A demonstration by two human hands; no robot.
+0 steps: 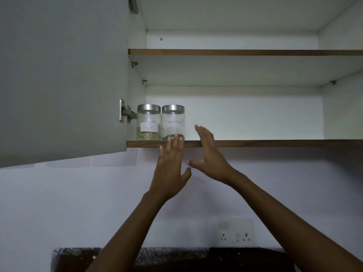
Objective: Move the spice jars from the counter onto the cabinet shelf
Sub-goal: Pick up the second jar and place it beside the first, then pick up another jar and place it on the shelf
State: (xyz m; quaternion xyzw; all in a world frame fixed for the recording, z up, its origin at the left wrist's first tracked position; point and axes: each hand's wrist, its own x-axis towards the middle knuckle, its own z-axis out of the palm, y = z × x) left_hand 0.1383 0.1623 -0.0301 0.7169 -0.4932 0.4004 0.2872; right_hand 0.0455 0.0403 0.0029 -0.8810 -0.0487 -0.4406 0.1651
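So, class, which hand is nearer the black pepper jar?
Left. The left hand has fingertips at the base of the black pepper jar; the right hand sits apart, to its right.

Both arms are showing bare. The left forearm (125,232) and the right forearm (284,211) are running uncovered from the lower edge of the view to the wrists, both looking lean and narrowing toward the hands. The left hand (170,167) and the right hand (211,156) are going ungloved, showing long, slim fingers (204,134). Short, trimmed nails (175,136) are catching the light on the left hand.
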